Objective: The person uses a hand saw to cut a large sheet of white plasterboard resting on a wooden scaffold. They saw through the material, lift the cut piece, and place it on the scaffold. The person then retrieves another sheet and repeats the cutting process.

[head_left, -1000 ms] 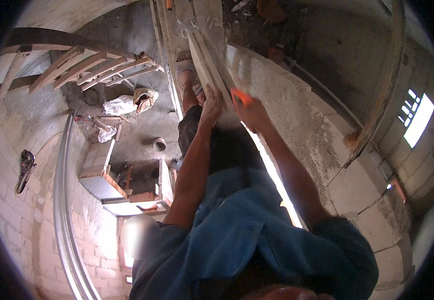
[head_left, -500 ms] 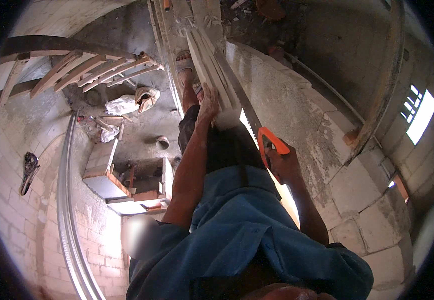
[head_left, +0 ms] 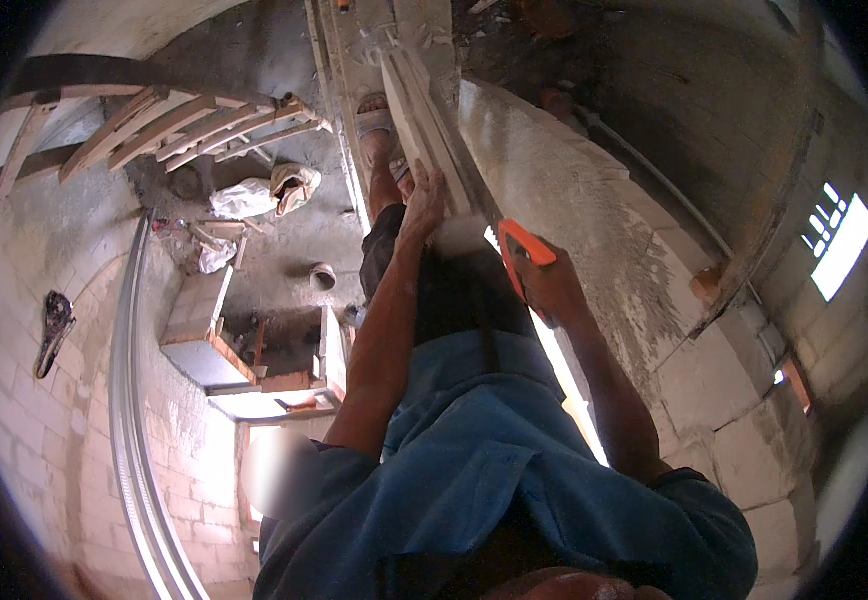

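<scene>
My right hand [head_left: 551,283] is closed round the orange handle [head_left: 525,246] of a handsaw. Its long blade [head_left: 475,188] points away from me along the right side of some long, pale boards [head_left: 416,115]. The blade touches or nearly touches them; the exact contact is too blurred to tell. My left hand [head_left: 424,208] grips the boards' left side near their closer end, and its fingertips are partly hidden. The boards lie lengthwise ahead of me, over a narrow ledge. My sandalled foot [head_left: 374,112] rests just left of them.
Down on the left, a wooden ladder-like frame [head_left: 184,125], white sacks [head_left: 244,198] and a bucket-like round container [head_left: 322,276] stand on a lower floor. Long metal strips [head_left: 126,400] lean at the left. On the right runs a rough block wall [head_left: 594,215].
My right hand and the saw have moved forward, away from me, and slightly left. The left hand keeps its grip on the boards. The view has shifted a little.
</scene>
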`<action>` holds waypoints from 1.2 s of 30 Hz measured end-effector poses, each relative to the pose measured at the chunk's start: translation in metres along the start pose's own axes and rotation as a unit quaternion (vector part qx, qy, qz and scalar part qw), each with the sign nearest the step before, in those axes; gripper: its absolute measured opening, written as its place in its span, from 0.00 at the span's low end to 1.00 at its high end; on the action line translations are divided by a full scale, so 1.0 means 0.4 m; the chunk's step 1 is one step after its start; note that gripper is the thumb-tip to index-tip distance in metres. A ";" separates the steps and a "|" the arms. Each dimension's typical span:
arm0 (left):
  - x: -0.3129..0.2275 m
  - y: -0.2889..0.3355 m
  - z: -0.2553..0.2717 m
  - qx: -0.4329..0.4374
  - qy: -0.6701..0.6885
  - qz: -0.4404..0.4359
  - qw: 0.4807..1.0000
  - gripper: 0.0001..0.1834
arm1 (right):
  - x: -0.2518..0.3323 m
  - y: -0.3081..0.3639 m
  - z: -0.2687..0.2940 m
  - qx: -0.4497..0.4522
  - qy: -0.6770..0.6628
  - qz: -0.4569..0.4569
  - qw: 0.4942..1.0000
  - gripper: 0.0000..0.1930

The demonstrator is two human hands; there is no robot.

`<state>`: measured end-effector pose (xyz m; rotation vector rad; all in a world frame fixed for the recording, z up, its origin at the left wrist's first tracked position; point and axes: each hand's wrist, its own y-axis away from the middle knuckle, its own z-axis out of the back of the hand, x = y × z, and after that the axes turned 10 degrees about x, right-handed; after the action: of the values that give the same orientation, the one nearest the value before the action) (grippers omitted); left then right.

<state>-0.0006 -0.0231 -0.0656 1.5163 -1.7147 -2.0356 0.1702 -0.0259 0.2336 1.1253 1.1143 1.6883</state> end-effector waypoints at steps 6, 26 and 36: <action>0.026 0.010 0.022 -0.030 -0.026 -0.017 0.999 0.33 | 0.050 -0.104 -0.033 0.018 -0.052 -0.004 0.998 0.17; -0.022 0.057 0.007 0.012 -0.150 -0.022 0.988 0.22 | -0.104 -0.181 -0.103 -0.027 0.077 0.094 0.992 0.17; 0.180 -0.052 -0.019 -0.002 -0.532 -0.051 0.845 0.29 | -0.014 0.011 0.007 0.049 -0.093 0.012 0.994 0.17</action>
<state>-0.0213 -0.0644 -0.1254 0.3637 -1.8339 -3.2454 0.1737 -0.0317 0.2371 1.3337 1.0789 1.5256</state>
